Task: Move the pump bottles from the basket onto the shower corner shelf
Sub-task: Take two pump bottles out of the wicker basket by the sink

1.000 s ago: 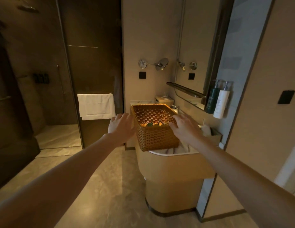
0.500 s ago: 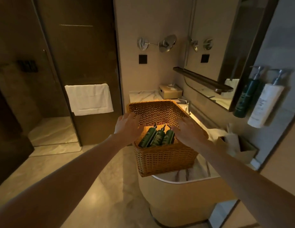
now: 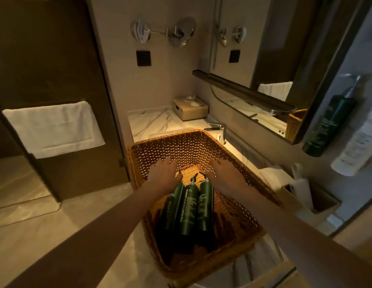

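three dark green pump bottles (image 3: pixel 188 206) lay side by side on the floor of the woven basket (image 3: pixel 239 221), which sat on the marble surface (image 3: pixel 152 121). my left hand (image 3: pixel 163 172) and right hand (image 3: pixel 224 173) were inside the basket, fingers spread, holding nothing, over the pump heads.

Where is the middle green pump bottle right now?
The middle pump bottle lies in the wicker basket, between two other green bottles, just below both hands.
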